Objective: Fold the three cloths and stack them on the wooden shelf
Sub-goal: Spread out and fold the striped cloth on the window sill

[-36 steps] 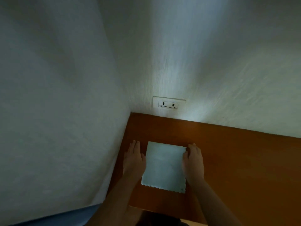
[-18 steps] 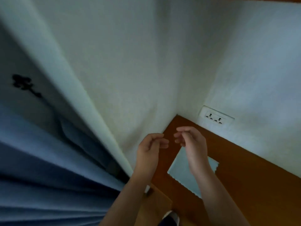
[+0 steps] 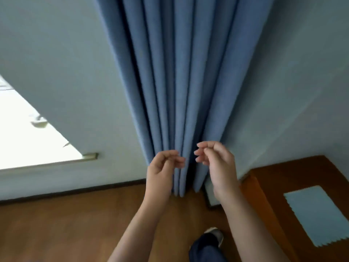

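Observation:
A folded pale blue cloth [image 3: 319, 215] with a zigzag edge lies flat on the wooden shelf [image 3: 268, 188] at the lower right. My left hand [image 3: 163, 167] and my right hand [image 3: 217, 159] hang in the air side by side in front of a blue curtain, well left of the cloth. The fingers of both hands are loosely curled and hold nothing. No other cloth is in view.
A pleated blue curtain [image 3: 179, 82] hangs down the middle to a wooden floor [image 3: 66, 224]. Pale walls stand on both sides, and a bright window opening [image 3: 28, 138] is at the left. My trouser leg and shoe [image 3: 209, 241] show at the bottom.
Both hands have left the folded cloth and lifted off the shelf. My view has swung left from the shelf corner to the curtain and floor.

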`<move>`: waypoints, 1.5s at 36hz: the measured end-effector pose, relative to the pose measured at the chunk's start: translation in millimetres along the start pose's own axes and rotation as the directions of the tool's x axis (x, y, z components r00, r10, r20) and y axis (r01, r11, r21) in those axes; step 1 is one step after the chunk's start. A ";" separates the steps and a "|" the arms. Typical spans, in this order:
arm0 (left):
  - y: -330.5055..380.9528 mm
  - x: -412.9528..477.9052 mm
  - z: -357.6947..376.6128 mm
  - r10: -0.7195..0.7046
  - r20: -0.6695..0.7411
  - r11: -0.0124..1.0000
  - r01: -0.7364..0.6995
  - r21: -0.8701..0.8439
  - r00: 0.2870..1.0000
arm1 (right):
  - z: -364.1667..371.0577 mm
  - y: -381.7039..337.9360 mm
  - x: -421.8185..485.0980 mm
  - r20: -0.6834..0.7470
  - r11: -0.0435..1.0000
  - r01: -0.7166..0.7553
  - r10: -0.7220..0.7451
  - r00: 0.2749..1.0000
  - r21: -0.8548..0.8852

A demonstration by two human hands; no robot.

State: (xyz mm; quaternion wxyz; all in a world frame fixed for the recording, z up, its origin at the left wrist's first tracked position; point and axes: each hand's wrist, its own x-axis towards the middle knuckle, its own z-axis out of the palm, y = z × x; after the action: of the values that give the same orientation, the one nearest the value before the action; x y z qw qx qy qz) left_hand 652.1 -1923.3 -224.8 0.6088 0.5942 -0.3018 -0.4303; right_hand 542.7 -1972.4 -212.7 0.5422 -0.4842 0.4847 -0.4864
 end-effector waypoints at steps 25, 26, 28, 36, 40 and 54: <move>60.8 63.5 -329.2 0.056 -0.829 0.996 -0.084 0.011 0.556 | 415.0 17.4 7.5 0.773 0.992 -0.096 0.125 0.622 -0.084; 61.2 65.5 -342.1 0.050 -0.855 0.996 -0.088 0.005 0.515 | 430.0 18.9 5.5 0.792 0.990 -0.107 0.138 0.594 -0.092; 61.9 67.9 -362.9 0.027 -0.888 0.997 -0.080 -0.011 0.458 | 454.3 21.3 0.5 0.821 0.986 -0.126 0.161 0.547 -0.110; 50.2 86.3 -464.3 -0.113 -0.946 0.994 0.037 -0.107 0.305 | 561.0 49.8 -22.3 0.877 0.971 -0.122 0.237 0.418 -0.204; 50.9 105.0 -531.4 -0.133 -0.943 0.991 0.021 -0.133 0.306 | 627.5 62.6 -29.9 0.866 0.966 -0.152 0.253 0.431 -0.207; 103.7 218.8 -751.0 -0.123 -0.856 0.992 0.076 -0.098 0.503 | 850.7 60.4 -8.4 0.761 0.976 -0.143 0.218 0.611 -0.164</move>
State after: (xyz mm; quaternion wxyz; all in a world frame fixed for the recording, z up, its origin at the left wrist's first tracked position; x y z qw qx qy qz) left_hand 1427.3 -1776.0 -238.3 0.6663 0.7309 0.0846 -0.1208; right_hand 1393.6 -1915.0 -220.4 0.7222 -0.6175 0.2716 -0.1528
